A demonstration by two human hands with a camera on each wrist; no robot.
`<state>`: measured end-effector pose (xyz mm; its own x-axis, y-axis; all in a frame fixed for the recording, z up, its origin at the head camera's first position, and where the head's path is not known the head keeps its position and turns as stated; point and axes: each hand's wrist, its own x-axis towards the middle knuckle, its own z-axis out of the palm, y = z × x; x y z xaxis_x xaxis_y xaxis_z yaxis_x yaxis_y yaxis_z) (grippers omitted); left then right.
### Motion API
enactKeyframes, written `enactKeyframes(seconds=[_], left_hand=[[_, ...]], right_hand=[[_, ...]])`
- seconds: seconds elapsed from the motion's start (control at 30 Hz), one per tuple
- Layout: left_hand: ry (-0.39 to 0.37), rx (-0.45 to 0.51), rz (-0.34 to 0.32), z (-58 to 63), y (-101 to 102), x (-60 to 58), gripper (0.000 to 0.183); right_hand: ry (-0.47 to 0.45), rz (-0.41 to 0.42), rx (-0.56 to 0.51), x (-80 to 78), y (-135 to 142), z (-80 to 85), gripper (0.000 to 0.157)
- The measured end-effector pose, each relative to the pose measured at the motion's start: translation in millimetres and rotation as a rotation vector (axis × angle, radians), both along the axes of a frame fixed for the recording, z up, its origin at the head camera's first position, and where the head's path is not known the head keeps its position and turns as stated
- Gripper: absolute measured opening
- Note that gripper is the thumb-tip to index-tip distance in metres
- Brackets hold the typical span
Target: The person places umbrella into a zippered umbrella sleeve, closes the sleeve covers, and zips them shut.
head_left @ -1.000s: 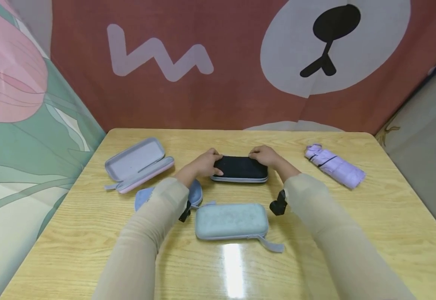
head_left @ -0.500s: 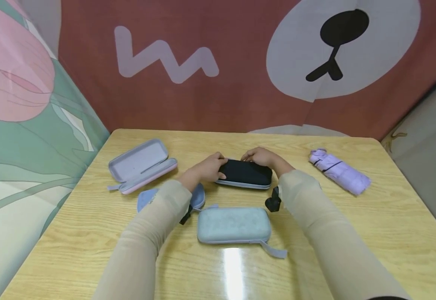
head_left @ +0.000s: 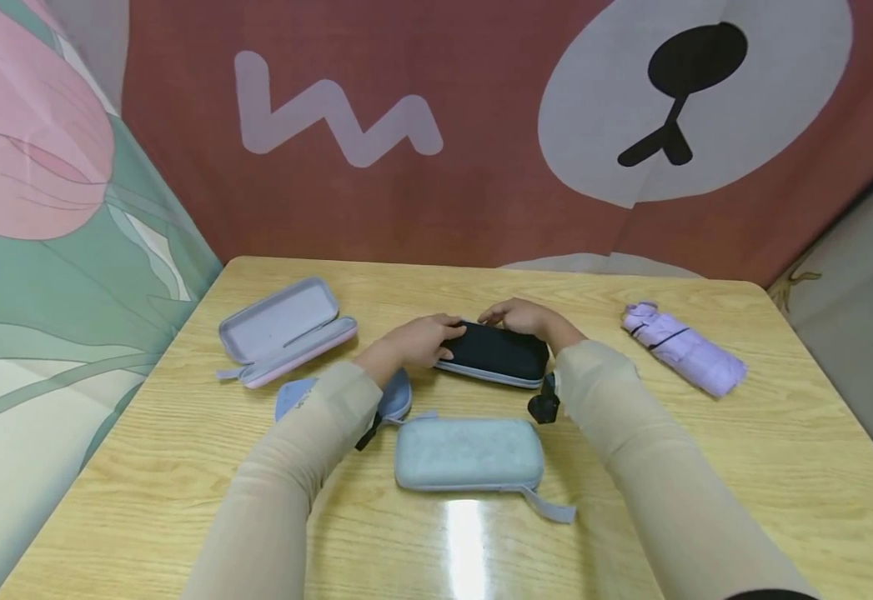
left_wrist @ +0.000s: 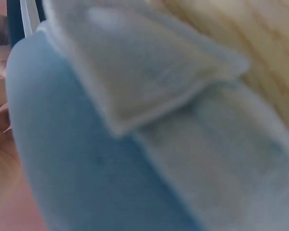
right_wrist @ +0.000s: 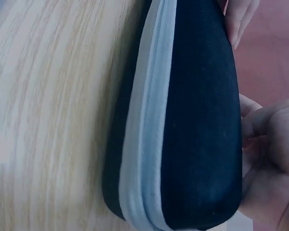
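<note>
A black zip case [head_left: 496, 352] with a pale grey zipper band lies slightly turned on the table, closed on the side that shows. My left hand [head_left: 424, 339] grips its left end, thumb on the near side and fingers over the top. Behind the far edge, my right hand [head_left: 520, 317] has its fingers bent at the case; in the right wrist view that hand [right_wrist: 277, 144] is curled against the edge, and what its fingertips pinch is hidden. A blue case [left_wrist: 77, 134] with a grey strap fills most of the left wrist view.
Nearer me lies a light blue-green zip case [head_left: 469, 454] with a strap. Partly under my left forearm is the blue case [head_left: 394, 394]. An open pink-and-grey case [head_left: 286, 329] lies at the left, a folded purple umbrella [head_left: 684, 348] at the right. A printed curtain [head_left: 481, 208] hangs behind the table [head_left: 706, 483].
My right hand has slid left along the black case's far edge, and its fingers have gone behind it. The case has turned slightly, its right end nearer me. The view has shifted a little.
</note>
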<state>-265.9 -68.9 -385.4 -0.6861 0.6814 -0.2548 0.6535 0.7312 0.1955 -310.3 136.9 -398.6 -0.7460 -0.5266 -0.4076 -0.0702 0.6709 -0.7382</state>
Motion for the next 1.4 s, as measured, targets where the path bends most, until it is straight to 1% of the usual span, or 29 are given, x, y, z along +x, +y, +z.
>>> enactKeyframes(seconds=[0.17, 0.2, 0.33, 0.4, 0.43, 0.53, 0.7, 0.77, 0.93, 1.1, 1.17, 1.2, 1.33, 1.4], left_hand=[[-0.031, 0.037, 0.016, 0.0, 0, 1.6, 0.051], [-0.024, 0.042, 0.016, 1.0, 0, 2.4, 0.051], [-0.051, 0.065, 0.046, 2.5, -1, 2.8, 0.050], [-0.055, 0.086, 0.050, 2.3, -2, 2.5, 0.051], [-0.075, 0.096, 0.061, 1.3, -2, 1.4, 0.051], [-0.079, 0.123, 0.059, -0.1, -3, -0.1, 0.051], [-0.079, 0.132, 0.057, -1.3, -4, -2.5, 0.052], [-0.079, 0.128, 0.058, -1.8, -3, -3.1, 0.052], [-0.078, 0.126, 0.061, -2.6, -3, -3.8, 0.052], [-0.083, 0.122, 0.081, -1.7, -2, -2.8, 0.052], [-0.087, 0.117, 0.088, -1.3, -2, -2.2, 0.053], [-0.089, 0.114, 0.092, -1.4, -2, -2.1, 0.053], [-0.097, 0.109, 0.098, -2.5, -2, -2.0, 0.054], [-0.101, 0.109, 0.100, -3.0, -2, -2.0, 0.053]], right_hand=[[-0.018, -0.041, -0.016, 0.1, -2, -2.5, 0.049], [-0.015, -0.045, -0.019, -0.1, -2, -2.9, 0.049], [-0.006, -0.053, -0.047, -1.3, -2, -4.7, 0.048], [-0.002, -0.062, -0.055, -1.6, -2, -5.3, 0.046], [-0.002, -0.063, -0.059, -1.7, -2, -5.6, 0.045], [-0.014, -0.073, -0.068, -2.1, -2, -5.8, 0.043], [-0.015, -0.064, -0.063, -3.1, -5, -5.6, 0.041], [-0.001, -0.062, -0.056, -3.5, -5, -5.1, 0.037], [0.036, -0.084, -0.044, -5.0, -7, -4.2, 0.028], [0.043, -0.108, -0.045, -6.8, -9, -5.4, 0.025], [0.048, -0.105, -0.029, -6.9, -10, -5.3, 0.025], [0.057, -0.088, -0.025, -6.6, -10, -4.7, 0.025], [0.091, -0.036, 0.022, 10.3, -17, 19.6, 0.026], [0.109, -0.009, 0.036, 10.2, -17, 20.3, 0.025]])
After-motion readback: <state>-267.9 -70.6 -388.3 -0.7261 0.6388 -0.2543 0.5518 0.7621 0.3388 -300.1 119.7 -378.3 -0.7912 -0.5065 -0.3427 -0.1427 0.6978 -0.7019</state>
